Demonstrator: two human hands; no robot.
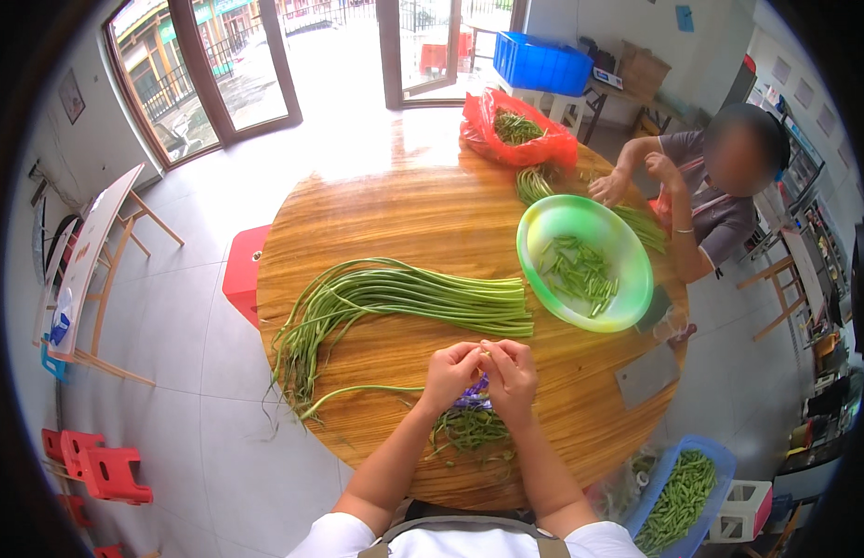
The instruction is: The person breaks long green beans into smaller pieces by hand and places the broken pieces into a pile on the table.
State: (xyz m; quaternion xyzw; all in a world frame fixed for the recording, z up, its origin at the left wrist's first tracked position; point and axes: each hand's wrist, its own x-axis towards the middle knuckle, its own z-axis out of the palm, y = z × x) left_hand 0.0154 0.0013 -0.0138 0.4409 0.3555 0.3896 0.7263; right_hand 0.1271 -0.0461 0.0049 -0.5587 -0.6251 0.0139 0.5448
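Note:
Just above the table edge nearest me, my left hand (451, 373) and my right hand (510, 380) meet at the fingertips. A single garlic scape (365, 389) runs from the left into my left hand, and both hands pinch its end, mostly hidden by my fingers. Beneath my wrists lies a heap of trimmed green tips (473, 427), beside a purple patterned wrapper or cloth (476, 392). Beyond my hands, a long bundle of garlic scapes (418, 296) spreads leftward, its thin ends drooping over the table edge. A green-and-white basin (637, 296) to the right contains short cut pieces (578, 272).
Across the round wooden table (376, 209), a person (717, 188) handles more scapes (637, 224). A red plastic bag (484, 122) of greens sits at the far edge. Rightward are a grey plate (648, 376) and a clear cup (671, 323). A blue basket (724, 453) of cut pieces stands lower right.

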